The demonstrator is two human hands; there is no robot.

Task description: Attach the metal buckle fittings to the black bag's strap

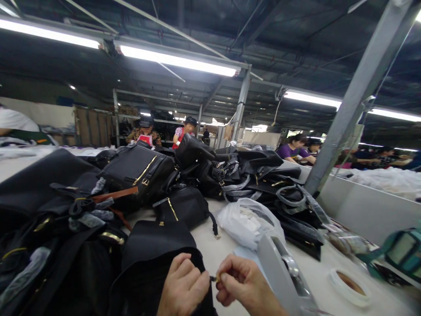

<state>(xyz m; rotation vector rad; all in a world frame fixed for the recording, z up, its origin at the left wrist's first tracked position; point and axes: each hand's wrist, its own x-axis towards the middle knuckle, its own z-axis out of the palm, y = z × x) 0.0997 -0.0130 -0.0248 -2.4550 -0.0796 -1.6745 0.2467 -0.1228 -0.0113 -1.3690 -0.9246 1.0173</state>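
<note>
Both hands are close together over the front of a black leather bag [158, 241] that lies with its dark opening toward me. My right hand [241, 281] pinches a small gold-coloured metal piece [217, 278] between thumb and fingertips. A short dark strip runs from it toward my left hand [184, 285], which is closed with its back to me. Its fingers hide whatever it grips. Just beyond lies another black bag [184, 208] with a gold zip and a strap ending in a buckle.
Piled black bags [138, 169] cover the left and back of the table. A clear plastic bag [251, 224], a grey tape dispenser [284, 276] and a tape roll [349, 287] lie to the right. A metal post [358, 92] slants behind them. Several co-workers sit farther off.
</note>
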